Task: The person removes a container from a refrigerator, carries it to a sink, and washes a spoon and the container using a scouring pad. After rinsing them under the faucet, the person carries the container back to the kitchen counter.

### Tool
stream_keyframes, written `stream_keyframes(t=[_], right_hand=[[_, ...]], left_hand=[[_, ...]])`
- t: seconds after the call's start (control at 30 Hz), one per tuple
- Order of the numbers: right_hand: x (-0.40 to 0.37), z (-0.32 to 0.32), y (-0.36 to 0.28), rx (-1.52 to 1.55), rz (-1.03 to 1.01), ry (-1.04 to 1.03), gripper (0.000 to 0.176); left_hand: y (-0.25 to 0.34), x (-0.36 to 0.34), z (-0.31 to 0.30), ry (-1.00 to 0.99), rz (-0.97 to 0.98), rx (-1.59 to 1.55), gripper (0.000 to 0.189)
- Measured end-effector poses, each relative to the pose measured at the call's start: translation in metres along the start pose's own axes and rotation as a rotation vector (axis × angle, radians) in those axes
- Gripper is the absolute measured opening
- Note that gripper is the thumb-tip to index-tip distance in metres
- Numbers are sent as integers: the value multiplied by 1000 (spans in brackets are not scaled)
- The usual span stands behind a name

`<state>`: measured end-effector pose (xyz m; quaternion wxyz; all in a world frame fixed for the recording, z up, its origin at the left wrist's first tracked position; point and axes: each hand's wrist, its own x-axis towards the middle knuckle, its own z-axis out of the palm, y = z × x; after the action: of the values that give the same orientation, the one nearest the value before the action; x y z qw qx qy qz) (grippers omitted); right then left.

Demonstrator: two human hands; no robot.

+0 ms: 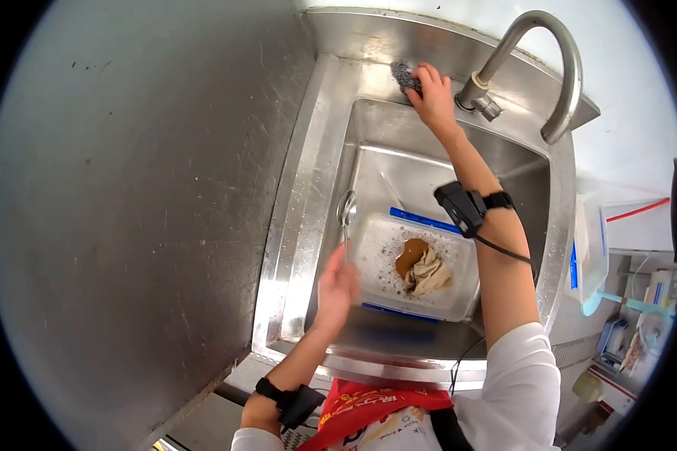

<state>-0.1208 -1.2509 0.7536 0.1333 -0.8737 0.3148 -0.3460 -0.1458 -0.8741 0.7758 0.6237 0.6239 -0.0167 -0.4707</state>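
Note:
A metal spoon [347, 208] points away from me over the left side of the sink, its handle gripped in my left hand [336, 286]. At the sink's back ledge, my right hand [434, 96] has its fingers curled on a grey steel wool scrubber [405, 77]. Below, in the basin, lies a clear plastic container [376, 278] with blue clips along its sides. Inside it are a brown sponge-like piece [410, 254], a crumpled beige cloth [430, 276] and scattered bubbles or droplets.
A curved metal faucet [530, 22] rises at the back right of the steel sink [563, 225]. The wide metal panel [165, 188] borders the sink on the left. Another clear container with a blue clip [592, 248] stands outside the right rim, beside shelves of items.

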Motion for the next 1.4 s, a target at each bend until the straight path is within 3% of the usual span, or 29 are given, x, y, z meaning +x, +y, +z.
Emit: stream_keyframes(t=[0.03, 0.07, 0.1, 0.13, 0.2, 0.23, 0.3, 0.37, 0.4, 0.5, 0.53, 0.63, 0.67, 0.77, 0.93, 1.07, 1.2, 1.3, 1.4], right_hand=[[-6, -18, -9, 133, 34, -17, 28], [-17, -39, -18, 395, 262, -172, 26], [-38, -45, -17, 556, 256, -200, 28], [-65, -50, -18, 531, 219, -183, 31], [-115, -86, -59, 668, 59, -152, 39], [-134, -108, -81, 478, -87, -168, 39], [-173, -130, -108, 446, -213, -303, 39], [-208, -140, -133, 351, -208, -311, 35], [-224, -139, -141, 336, -223, -320, 35], [-233, -147, -141, 239, -157, -254, 32], [-232, -150, -141, 203, -124, -219, 30], [-235, -158, -147, 203, -85, -160, 24], [-241, -162, -150, 219, -178, -172, 21], [-255, -172, -147, 253, -209, -187, 19], [-254, -190, -136, 203, -107, -134, 15], [-274, -207, -145, 248, -162, -191, 13], [-259, -215, -125, 154, -106, -132, 13], [-271, -228, -137, 270, -233, -145, 12], [-274, -226, -124, 204, -184, -116, 14]], left_hand=[[-1, 1, 1, 8, 1, 11, 38], [0, 3, 1, -5, -42, 2, 38], [0, 3, 3, -8, -73, -21, 37], [0, 3, 6, 1, -74, 8, 36], [-3, 4, 10, 9, -39, 85, 33], [-7, 4, 11, 6, -6, 136, 31], [-15, 3, 13, -11, 32, 220, 25], [-27, 3, 14, -43, 32, 290, 20], [-55, 13, 9, -14, 341, 490, 14], [-30, -24, 28, 12, 580, 883, 14], [-19, -35, 35, -13, 493, 865, 14], [-17, -42, 43, -11, 476, 806, 16], [-16, -44, 45, 22, 525, 802, 18], [-23, -63, 48, 1, 510, 794, 18], [-22, -89, 61, -14, 398, 834, 16], [-31, -103, 67, -2, 526, 826, 15], [-40, -111, 75, 2, 497, 803, 17], [-38, -112, 84, 0, 520, 682, 22], [-50, -114, 79, -46, 502, 664, 22]])
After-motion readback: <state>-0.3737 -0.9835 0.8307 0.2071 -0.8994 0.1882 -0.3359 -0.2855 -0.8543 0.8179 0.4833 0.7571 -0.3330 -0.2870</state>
